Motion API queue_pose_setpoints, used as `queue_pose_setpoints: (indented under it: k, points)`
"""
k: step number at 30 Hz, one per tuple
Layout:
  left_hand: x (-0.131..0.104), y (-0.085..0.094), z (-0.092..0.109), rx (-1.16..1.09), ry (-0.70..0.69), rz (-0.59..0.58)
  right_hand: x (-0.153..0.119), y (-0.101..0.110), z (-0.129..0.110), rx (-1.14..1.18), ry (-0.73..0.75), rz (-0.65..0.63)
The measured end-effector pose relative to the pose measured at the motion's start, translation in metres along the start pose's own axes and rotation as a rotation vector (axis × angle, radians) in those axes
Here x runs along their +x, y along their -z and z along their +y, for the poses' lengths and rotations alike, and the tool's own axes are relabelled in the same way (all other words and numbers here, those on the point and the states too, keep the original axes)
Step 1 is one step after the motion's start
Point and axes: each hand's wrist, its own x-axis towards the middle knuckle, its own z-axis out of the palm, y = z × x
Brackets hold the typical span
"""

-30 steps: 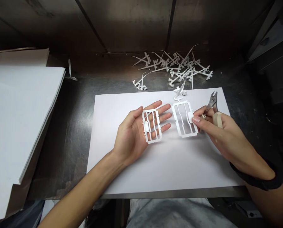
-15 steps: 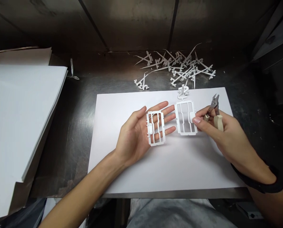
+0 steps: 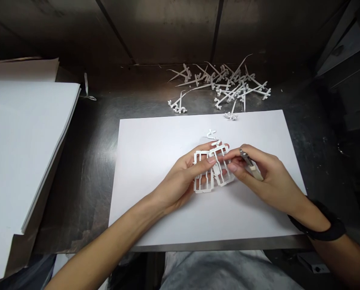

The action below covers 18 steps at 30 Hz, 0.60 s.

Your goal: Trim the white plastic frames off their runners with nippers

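Observation:
Two white plastic frames are side by side over a white sheet (image 3: 216, 217). My left hand (image 3: 183, 177) holds the left frame (image 3: 198, 187) and the right frame (image 3: 226, 179), its thumb across their upper part and its fingers behind them. A curly piece of white sprue (image 3: 212, 136) sticks up from the top of the right frame. Close to that frame's right edge are the thumb and index finger of my right hand (image 3: 267, 177); whether they touch it is hard to tell. Cutting pliers (image 3: 254, 167) rest in my right hand, jaws pointing up and left.
Several white sprue scraps (image 3: 228, 86) lie heaped on the dark metal table (image 3: 92, 161) behind the sheet. One scrap (image 3: 232, 116) is at the sheet's back edge. A stack of white paper (image 3: 25, 141) stands at the left.
The right frame has moved left into my left hand, whose thumb has come down over the frames. My right hand has followed leftward with the pliers. A sprue scrap now lies at the sheet's back edge.

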Motion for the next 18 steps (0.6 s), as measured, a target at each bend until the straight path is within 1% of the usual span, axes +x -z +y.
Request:
queue_pose_setpoints:
  k: [4, 6, 10, 13, 16, 18]
  points:
    - [0.000, -0.001, 0.004, -0.001, 0.028, 0.028, 0.000, 0.004, -0.001, 0.026, -0.009, 0.148]
    - [-0.001, -0.002, 0.008, -0.008, 0.029, 0.045, 0.000, 0.006, 0.000, 0.016, -0.050, 0.187]
    - [-0.002, -0.004, 0.013, -0.106, 0.017, 0.065, -0.001, 0.009, 0.005, 0.072, -0.153, 0.123]
    - [-0.002, -0.004, 0.014, -0.156, 0.014, 0.065, -0.001, 0.009, 0.008, 0.259, -0.241, 0.093]
    - [-0.002, -0.003, 0.015, -0.112, 0.012, 0.054, 0.000, 0.010, 0.008, 0.487, -0.336, 0.059]
    - [-0.002, -0.003, 0.015, -0.082, 0.001, 0.028, 0.001, 0.011, 0.008, 0.570, -0.375, 0.038]
